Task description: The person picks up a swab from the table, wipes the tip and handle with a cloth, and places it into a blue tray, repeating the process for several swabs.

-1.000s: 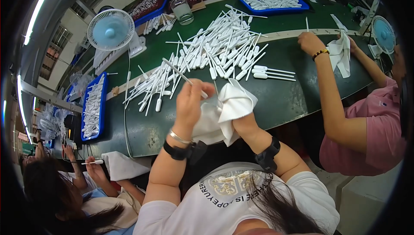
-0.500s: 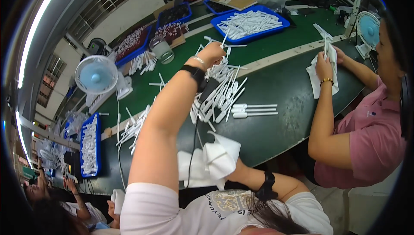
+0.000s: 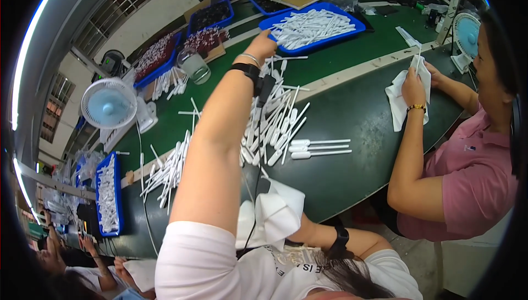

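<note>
My left hand (image 3: 263,46) reaches out to the near left edge of a blue tray (image 3: 352,31) heaped with white plastic sticks (image 3: 313,28). Its fingers are mostly hidden behind the back of the hand, so whether it holds anything cannot be made out. Close to my body, a white cloth (image 3: 280,206) is bunched over my right hand, which grips it from inside; only the wrist side (image 3: 302,229) shows. Between the hands lies a loose pile of white sticks with wider paddle-like ends (image 3: 283,124). Several more (image 3: 319,149) lie side by side to its right.
Another stick pile (image 3: 168,171) lies left of my forearm, near a fan (image 3: 110,106) and a glass jar (image 3: 195,68). Blue trays of small parts stand behind. A co-worker (image 3: 434,173) at right wipes a stick with a cloth. A black cable (image 3: 257,190) hangs along my left arm.
My left hand has moved away from me to the blue tray's edge. The white stick that stood up from its fingers is no longer visible there. The right hand stays with the cloth.
</note>
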### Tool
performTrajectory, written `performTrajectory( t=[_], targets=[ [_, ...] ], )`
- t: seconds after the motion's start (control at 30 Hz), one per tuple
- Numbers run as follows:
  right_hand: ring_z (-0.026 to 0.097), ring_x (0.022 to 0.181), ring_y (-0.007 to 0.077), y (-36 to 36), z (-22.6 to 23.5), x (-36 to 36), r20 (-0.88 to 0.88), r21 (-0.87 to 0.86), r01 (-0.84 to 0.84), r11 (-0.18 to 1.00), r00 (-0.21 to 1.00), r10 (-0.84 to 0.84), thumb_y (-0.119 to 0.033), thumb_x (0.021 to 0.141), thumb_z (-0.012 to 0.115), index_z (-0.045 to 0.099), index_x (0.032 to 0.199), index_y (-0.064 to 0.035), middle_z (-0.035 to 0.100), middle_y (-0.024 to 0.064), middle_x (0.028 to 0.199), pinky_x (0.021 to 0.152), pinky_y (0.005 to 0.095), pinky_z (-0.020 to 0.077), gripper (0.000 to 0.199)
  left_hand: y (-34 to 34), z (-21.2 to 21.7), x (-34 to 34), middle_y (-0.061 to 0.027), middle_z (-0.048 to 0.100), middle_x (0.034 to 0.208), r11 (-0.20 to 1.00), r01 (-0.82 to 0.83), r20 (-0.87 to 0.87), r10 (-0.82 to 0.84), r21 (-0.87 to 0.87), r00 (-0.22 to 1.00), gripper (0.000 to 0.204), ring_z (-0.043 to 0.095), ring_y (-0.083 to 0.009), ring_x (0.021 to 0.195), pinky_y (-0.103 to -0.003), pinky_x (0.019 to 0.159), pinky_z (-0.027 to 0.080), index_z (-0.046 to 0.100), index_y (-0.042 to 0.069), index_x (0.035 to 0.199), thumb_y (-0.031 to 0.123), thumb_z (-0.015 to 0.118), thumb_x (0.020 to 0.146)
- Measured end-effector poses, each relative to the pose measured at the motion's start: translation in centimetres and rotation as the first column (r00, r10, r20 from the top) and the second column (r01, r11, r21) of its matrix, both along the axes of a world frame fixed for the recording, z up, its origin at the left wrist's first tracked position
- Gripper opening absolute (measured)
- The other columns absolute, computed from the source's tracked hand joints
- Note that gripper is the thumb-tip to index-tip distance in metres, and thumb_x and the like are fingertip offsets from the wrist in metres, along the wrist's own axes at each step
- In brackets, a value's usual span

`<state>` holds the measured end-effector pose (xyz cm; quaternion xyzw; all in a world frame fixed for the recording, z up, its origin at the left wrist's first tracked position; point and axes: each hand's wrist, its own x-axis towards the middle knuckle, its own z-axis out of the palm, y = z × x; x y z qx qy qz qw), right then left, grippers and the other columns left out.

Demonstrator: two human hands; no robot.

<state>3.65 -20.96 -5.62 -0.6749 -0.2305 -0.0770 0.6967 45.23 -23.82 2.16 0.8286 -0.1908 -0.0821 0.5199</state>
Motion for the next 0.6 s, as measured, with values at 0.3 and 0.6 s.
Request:
performTrajectory(
  t=[0.3,0.6],
  targets=[
    [0.055,0.091,0.0239,-0.5,1.9,-0.4,0.087,-0.053,-0.004,0.999,0.996,0.008,-0.009,0.074,0.061,0.052,0.106,-0.0018,0.055,0.0114,0.099,0.081,0.0339,0.0435,0.034,13.7,9.3,-16.1,-0.0110,0.061,0.082,0.820,0.407,-0.221,-0.344,0.403,0.912,0.024,0.061,-0.0152,0.070,-0.026,0.057,0.049,0.056,-0.002,0.099,0.009,0.054,0.078],
    [0.056,0.091,0.0264,-0.2,1.6,-0.5,0.337,-0.268,0.195,0.944,0.937,-0.098,-0.008,0.073,0.062,0.051,0.107,-0.0015,0.056,0.0121,0.100,0.080,0.0339,0.0443,0.037,17.6,1.6,-25.1,-0.0117,0.060,0.071,0.554,0.163,-0.069,-0.186,0.816,0.980,0.028,0.058,-0.0215,0.059,-0.029,0.053,0.046,0.057,0.000,0.082,0.024,0.066,0.069]
  ],
)
